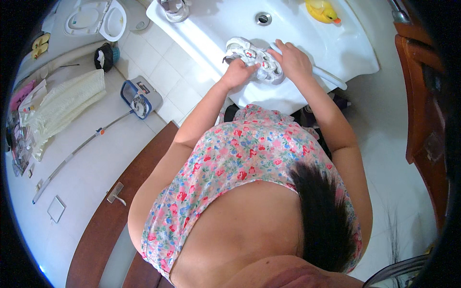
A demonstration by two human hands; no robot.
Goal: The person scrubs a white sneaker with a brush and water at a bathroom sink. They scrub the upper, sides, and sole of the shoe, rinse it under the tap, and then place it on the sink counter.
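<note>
A small white shoe or sandal [271, 71] with red-marked decorations lies at the near rim of the white washbasin [299, 43]. My left hand [240, 73] grips its near left side, the thumb on top of it. My right hand [293, 61] is at the shoe's right end, shut around a white brush [329, 77] whose long handle sticks out to the right; the brush head is mostly hidden by the fingers. A second white shoe [175, 10] stands at the basin's far left corner.
A yellow rubber duck [323, 11] sits on the basin's right side, and the drain [263, 18] is beyond the shoe. To the left are a mop bucket [142, 94], a waste bin [106, 57] and a toilet [86, 18]. A brown wooden cabinet [414, 90] stands at the right.
</note>
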